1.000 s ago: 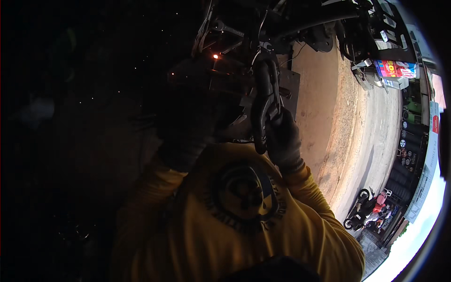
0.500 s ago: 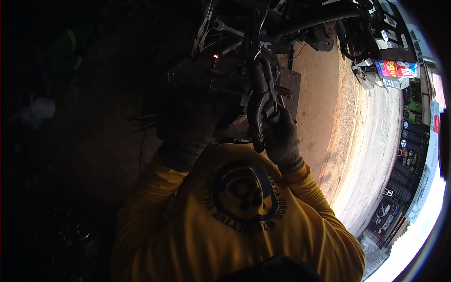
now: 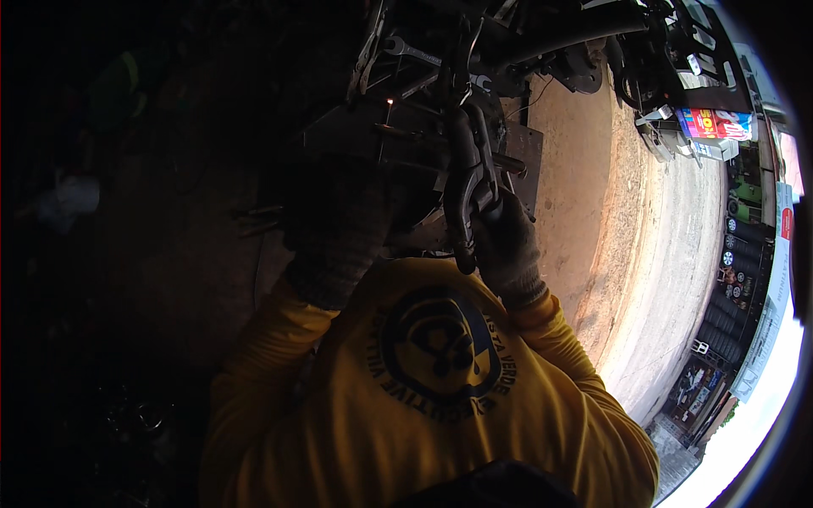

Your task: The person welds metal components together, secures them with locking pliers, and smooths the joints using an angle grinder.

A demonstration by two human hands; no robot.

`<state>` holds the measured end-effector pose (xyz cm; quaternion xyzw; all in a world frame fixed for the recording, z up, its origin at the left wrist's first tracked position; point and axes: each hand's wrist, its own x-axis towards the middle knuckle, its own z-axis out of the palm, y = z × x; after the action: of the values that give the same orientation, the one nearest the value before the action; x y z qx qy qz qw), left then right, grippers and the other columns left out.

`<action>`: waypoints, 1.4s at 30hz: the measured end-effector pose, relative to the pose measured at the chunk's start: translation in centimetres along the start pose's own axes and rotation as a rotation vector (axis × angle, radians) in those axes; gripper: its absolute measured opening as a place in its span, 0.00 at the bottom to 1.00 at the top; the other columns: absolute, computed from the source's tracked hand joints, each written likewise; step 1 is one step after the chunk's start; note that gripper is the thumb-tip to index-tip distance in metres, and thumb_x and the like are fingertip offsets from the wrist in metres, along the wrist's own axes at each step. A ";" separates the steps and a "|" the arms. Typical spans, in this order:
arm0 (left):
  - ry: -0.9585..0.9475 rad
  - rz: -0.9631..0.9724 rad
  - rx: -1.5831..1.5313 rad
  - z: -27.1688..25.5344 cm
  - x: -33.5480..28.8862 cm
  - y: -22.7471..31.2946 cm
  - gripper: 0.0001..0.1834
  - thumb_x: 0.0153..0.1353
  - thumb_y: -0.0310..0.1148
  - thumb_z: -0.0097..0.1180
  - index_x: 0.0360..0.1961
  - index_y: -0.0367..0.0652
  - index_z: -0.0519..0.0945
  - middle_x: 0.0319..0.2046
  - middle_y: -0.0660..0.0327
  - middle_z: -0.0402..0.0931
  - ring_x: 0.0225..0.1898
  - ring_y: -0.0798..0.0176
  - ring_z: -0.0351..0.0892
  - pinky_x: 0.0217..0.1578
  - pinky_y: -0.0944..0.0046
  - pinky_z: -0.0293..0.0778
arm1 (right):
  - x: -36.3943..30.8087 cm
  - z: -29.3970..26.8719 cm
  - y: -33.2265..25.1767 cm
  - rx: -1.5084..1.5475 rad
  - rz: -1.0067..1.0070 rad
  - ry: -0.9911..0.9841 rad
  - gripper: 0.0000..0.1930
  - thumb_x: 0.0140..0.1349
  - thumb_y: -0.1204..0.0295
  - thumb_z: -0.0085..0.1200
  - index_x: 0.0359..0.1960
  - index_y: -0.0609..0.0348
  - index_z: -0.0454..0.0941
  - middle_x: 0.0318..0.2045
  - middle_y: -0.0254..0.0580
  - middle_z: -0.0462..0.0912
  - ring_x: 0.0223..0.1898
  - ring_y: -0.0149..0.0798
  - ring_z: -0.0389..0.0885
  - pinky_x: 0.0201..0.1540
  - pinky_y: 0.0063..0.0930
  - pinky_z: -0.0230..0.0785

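Observation:
A pair of locking pliers [image 3: 463,173], dark metal with long curved jaws, stands out over a dark metal workpiece [image 3: 525,161]. My right hand [image 3: 508,245], in a grey knit glove, is closed around its lower end. My left hand [image 3: 334,237], gloved too, sits in deep shadow left of the pliers. It looks closed, but what its fingers hold is lost in the dark. Just beyond it rises a thin rod [image 3: 381,144] with a small glowing orange tip [image 3: 389,102]; whether it joins that hand cannot be seen.
Wrenches [image 3: 411,51] and more clamps [image 3: 366,55] lie among dark metal parts at the top. A thick dark tube [image 3: 576,35] runs to the upper right. Brown ground [image 3: 576,178] stretches along the right, with stacked tyres [image 3: 724,326] farther off. The left side is nearly black.
The glowing tip has become brighter, and more of the rod beneath it shows. Both hands and the locking pliers stay almost exactly where they were.

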<state>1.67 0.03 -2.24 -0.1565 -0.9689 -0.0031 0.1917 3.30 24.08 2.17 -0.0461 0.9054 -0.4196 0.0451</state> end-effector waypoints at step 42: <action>0.072 -0.065 -0.069 -0.7 0.9 -0.1 0.25 0.70 0.48 0.54 0.52 0.35 0.80 0.48 0.46 0.80 0.51 0.45 0.82 0.51 0.45 0.79 | -0.2 -0.2 -0.7 -0.007 0.059 -0.002 0.26 0.66 0.60 0.61 0.59 0.64 0.72 0.45 0.58 0.84 0.48 0.56 0.86 0.49 0.43 0.78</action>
<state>1.14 0.18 -1.28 -0.1313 -0.9652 -0.0484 0.2208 3.45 23.85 2.83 -0.0201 0.9079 -0.4147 0.0580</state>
